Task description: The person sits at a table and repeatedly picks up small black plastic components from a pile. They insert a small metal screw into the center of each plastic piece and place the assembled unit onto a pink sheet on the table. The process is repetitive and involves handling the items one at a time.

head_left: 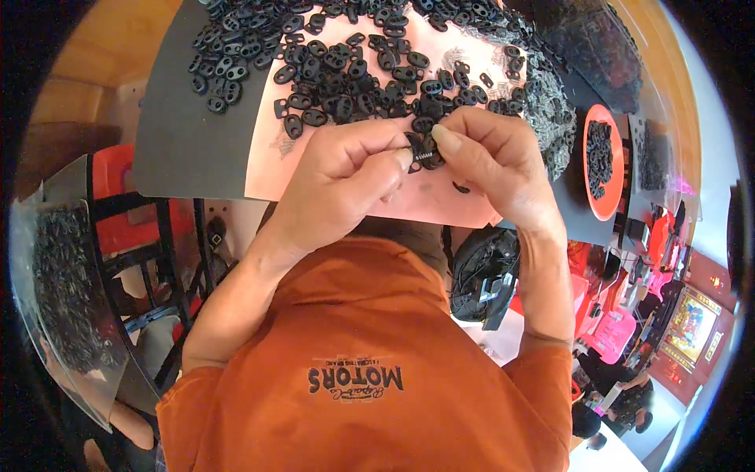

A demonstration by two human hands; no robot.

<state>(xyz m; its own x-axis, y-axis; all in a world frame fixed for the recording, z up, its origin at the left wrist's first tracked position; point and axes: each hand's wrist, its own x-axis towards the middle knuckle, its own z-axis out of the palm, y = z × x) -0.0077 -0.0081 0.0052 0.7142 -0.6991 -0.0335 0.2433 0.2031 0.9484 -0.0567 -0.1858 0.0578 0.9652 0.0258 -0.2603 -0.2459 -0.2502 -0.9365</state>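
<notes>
My left hand (346,177) is closed, thumb and forefinger pinched at the tips beside a small metal spring (424,156). From the right, my right hand (499,161) comes in with its thumb and curled fingers pressed together near the spring's other end. Black plastic cord lock parts (429,164) show between the fingertips; my fingers hide how the pieces fit together. Just beyond both hands, a heap of black oval cord locks with two holes (346,90) lies on a pink sheet (271,169).
A dark tabletop (185,141) carries the sheet. More springs (550,118) are piled on the right, near an orange-red dish (591,203) of small black pieces. Clear bags of black parts (67,275) stand at left. A black bag (480,275) hangs below the table's front edge.
</notes>
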